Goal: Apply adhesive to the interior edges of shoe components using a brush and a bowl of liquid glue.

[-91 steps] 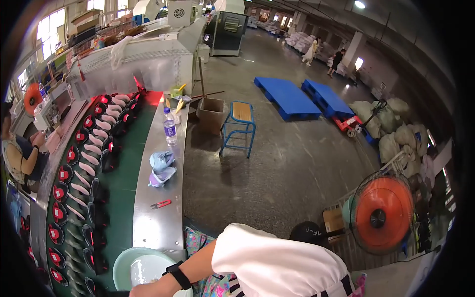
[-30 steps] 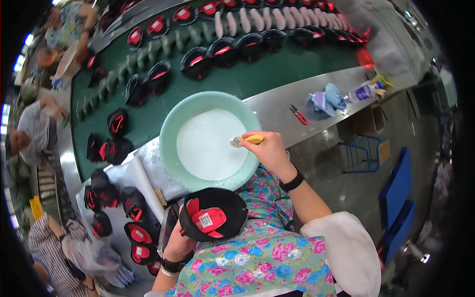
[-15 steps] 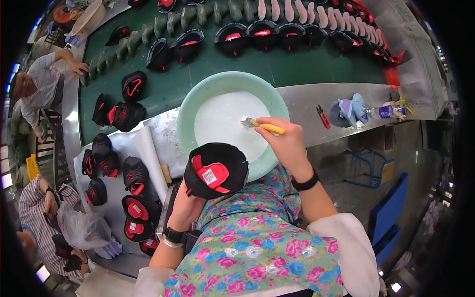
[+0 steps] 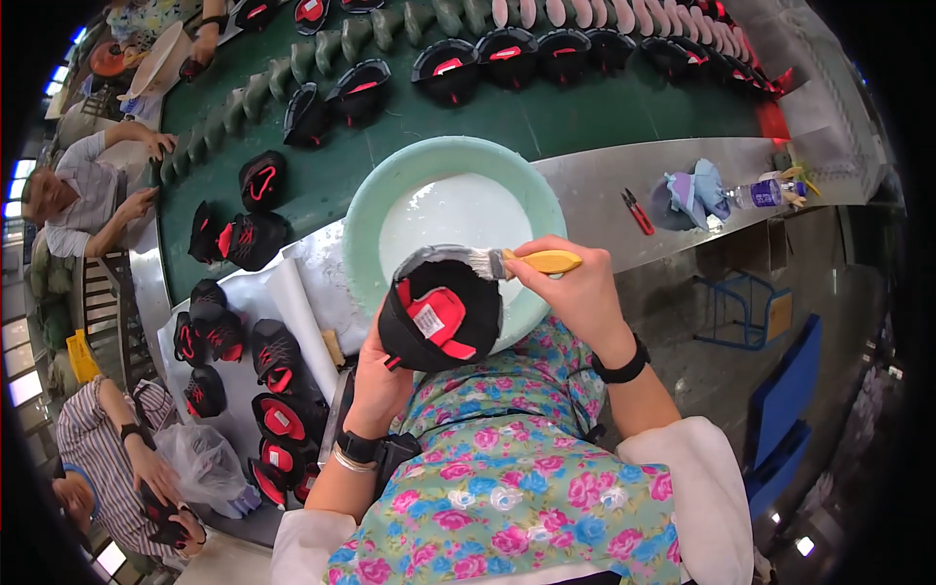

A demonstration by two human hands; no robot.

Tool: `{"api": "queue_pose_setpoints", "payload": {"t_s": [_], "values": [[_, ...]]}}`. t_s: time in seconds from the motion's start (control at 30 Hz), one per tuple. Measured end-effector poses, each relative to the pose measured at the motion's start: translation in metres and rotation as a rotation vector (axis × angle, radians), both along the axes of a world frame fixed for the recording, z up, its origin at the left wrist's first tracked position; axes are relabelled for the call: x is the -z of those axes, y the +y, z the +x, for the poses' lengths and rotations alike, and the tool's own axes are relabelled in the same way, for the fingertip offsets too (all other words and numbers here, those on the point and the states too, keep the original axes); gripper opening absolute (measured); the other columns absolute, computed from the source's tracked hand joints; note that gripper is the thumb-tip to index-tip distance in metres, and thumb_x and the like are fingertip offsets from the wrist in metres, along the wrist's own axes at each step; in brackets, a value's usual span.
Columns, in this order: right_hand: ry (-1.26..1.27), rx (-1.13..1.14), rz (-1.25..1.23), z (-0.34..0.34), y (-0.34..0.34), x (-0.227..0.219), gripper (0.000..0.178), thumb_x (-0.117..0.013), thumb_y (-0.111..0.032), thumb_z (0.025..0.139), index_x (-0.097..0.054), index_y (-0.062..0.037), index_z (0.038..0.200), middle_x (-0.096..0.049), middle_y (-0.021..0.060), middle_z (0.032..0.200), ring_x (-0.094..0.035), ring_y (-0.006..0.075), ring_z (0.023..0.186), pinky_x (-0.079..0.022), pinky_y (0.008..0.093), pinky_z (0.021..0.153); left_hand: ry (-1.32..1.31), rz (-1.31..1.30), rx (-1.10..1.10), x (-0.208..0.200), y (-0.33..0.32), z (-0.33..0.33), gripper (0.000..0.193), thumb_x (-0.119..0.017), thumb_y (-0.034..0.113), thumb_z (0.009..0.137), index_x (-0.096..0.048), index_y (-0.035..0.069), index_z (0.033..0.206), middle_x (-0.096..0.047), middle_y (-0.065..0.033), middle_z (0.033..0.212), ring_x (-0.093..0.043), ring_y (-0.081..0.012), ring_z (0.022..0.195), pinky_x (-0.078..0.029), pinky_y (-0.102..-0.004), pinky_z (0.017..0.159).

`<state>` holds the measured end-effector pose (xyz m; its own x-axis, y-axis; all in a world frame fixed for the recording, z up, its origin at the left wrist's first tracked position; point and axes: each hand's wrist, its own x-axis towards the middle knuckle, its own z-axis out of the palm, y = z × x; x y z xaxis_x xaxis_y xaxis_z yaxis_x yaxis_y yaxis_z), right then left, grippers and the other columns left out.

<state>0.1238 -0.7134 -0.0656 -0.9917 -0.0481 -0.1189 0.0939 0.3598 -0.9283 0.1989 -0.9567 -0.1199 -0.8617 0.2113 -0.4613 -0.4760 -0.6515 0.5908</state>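
Observation:
My left hand (image 4: 378, 390) grips a black shoe upper (image 4: 400, 336) from its lower left side, with its open edge facing up. A red lining piece with a white label shows inside. My right hand (image 4: 588, 292) holds a paintbrush (image 4: 548, 261) by its yellow handle. The bristles touch the upper's far rim, where a whitish wet coat runs along the edge. Beyond the upper stands a pale green basin (image 4: 363, 229) of white liquid (image 4: 434, 205), partly hidden by the upper and brush.
Black-and-red uppers (image 4: 276, 356) lie on the left; more line the green table (image 4: 585, 117) beside green shoe lasts (image 4: 356, 37) and pink insole shapes (image 4: 590, 19). Red-handled cutters (image 4: 638, 213), blue cloth (image 4: 697, 193) and a bottle (image 4: 765, 194) sit right. Co-workers (image 4: 83, 185) are at left.
The brush has come up from the basin's liquid onto the upper's rim, which now carries a whitish coat. My left hand has raised the upper slightly. Another person's hand appears at upper left.

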Motion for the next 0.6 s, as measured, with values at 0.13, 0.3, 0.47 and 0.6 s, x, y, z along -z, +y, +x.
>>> {"api": "queue_pose_setpoints", "payload": {"t_s": [0.13,0.3,0.47,0.6], "values": [[-0.021,0.063,0.103,0.010,-0.002,-0.002,0.019,-0.076,-0.018,0.080,-0.070,-0.0003,0.079,-0.069,0.0074,0.065,-0.062,0.0091,0.055,-0.048,0.0240,0.053,0.097,-0.083,-0.097,0.003,0.001,-0.004,0.068,-0.061,-0.005,0.085,-0.034,0.006,0.146,-0.043,-0.0072,0.146,-0.044,-0.0205,0.131,-0.037,-0.0363,0.110],[-0.206,0.025,-0.078,0.014,-0.005,-0.032,0.023,-0.077,-0.021,0.080,-0.069,0.0002,0.076,-0.066,0.0084,0.061,-0.059,0.0085,0.051,-0.046,0.0253,0.050,0.308,-0.288,-0.083,0.001,-0.002,-0.006,0.065,-0.057,-0.006,0.087,-0.033,0.006,0.147,-0.046,-0.0090,0.142,-0.048,-0.0216,0.128,-0.037,-0.0368,0.109],[-0.176,-0.093,-0.034,0.011,-0.004,-0.039,0.017,-0.077,-0.015,0.079,-0.070,0.0007,0.079,-0.067,0.0047,0.067,-0.060,0.0049,0.060,-0.046,0.0214,0.054,0.402,-0.395,-0.045,-0.003,-0.002,-0.009,0.062,-0.054,-0.005,0.090,-0.031,0.006,0.147,-0.045,-0.0099,0.142,-0.047,-0.0228,0.129,-0.039,-0.0369,0.107],[-0.084,-0.021,0.042,-0.004,0.007,-0.017,0.016,-0.077,-0.013,0.079,-0.070,0.0011,0.081,-0.069,0.0045,0.071,-0.061,0.0054,0.065,-0.048,0.0210,0.059,0.233,-0.225,-0.184,-0.007,0.004,-0.016,0.057,-0.051,-0.004,0.090,-0.036,0.003,0.144,-0.053,-0.0091,0.134,-0.053,-0.0196,0.121,-0.041,-0.0334,0.104]]}}
